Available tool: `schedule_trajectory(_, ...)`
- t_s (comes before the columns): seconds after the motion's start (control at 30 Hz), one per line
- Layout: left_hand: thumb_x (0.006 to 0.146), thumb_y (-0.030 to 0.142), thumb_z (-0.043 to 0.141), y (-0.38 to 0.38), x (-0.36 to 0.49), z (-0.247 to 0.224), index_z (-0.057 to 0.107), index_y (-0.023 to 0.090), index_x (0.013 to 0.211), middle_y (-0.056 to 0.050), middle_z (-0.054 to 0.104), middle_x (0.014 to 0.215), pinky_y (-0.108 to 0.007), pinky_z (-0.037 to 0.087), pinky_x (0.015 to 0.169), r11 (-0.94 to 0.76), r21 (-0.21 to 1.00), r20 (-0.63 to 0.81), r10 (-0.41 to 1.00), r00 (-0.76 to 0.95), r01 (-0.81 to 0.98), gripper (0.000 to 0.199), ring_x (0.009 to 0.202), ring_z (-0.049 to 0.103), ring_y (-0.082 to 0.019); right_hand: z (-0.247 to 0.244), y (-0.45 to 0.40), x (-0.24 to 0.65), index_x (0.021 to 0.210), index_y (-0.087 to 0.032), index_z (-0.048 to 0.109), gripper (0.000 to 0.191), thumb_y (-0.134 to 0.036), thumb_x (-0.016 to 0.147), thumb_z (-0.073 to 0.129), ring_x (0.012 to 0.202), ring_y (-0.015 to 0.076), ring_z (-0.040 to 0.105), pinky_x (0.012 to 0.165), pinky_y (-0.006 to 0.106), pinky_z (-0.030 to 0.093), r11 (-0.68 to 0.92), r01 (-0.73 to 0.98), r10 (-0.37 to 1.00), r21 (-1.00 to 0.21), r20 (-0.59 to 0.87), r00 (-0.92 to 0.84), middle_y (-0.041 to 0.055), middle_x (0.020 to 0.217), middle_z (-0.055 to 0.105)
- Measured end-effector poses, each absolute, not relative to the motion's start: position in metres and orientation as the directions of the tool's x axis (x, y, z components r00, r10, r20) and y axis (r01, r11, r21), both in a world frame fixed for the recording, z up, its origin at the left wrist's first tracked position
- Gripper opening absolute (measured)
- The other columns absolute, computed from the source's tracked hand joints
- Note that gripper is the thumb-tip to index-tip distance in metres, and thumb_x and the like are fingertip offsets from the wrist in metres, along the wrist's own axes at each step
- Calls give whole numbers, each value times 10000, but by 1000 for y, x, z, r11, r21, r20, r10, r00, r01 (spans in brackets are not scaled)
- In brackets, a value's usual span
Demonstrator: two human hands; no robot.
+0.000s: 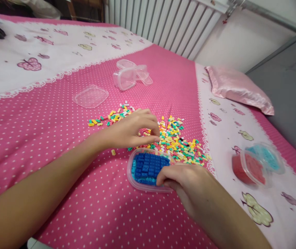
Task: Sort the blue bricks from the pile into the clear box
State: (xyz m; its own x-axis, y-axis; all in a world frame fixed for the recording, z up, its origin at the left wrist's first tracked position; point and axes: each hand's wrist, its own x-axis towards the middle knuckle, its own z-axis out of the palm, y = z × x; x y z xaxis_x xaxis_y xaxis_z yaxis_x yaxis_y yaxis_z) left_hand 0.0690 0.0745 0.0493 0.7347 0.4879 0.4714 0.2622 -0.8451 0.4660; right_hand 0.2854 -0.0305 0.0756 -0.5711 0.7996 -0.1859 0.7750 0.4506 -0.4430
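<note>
A clear plastic container (130, 173) holds dark blue toy bricks (151, 165) set in neat rows, with lighter blue ones beneath and around them. My right hand (186, 178) is at the container's right end, fingers curled and pinched over the bricks; whatever they hold is hidden. Just behind the container, my left hand (140, 128) hovers at a loose pile of small coloured bricks (173, 138), yellow, green, white and pink. Its thumb and finger come together at the tips, and what is between them is too small to make out.
Clear lids and boxes (128, 77) lie farther back, with a single lid (91, 96) to their left. At right stand a tub of red pieces (248, 169) and a tub of light blue ones (264, 157). A pink pillow (238, 88) rests beyond on the bedspread (59, 145).
</note>
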Motion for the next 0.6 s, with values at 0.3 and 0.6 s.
schedule_trajectory(0.3,965,338,564,74,69,51,663,180,827,-21,676,811,-311,374,809,-851,455,479,482,734,262,232,783,554,-149,74,-33,287,805,-236,636,289,-29,818,434,670,157,585,634,267,404,450,774,811,-445,-160,-563,8,719,621)
schedule_trajectory(0.6,994,324,507,80,65,41,703,191,976,-46,716,982,-346,386,905,-811,348,356,579,734,471,237,950,592,-194,90,-11,327,936,-282,684,184,-238,946,505,832,169,675,754,285,485,347,756,914,-555,20,-405,-11,915,737)
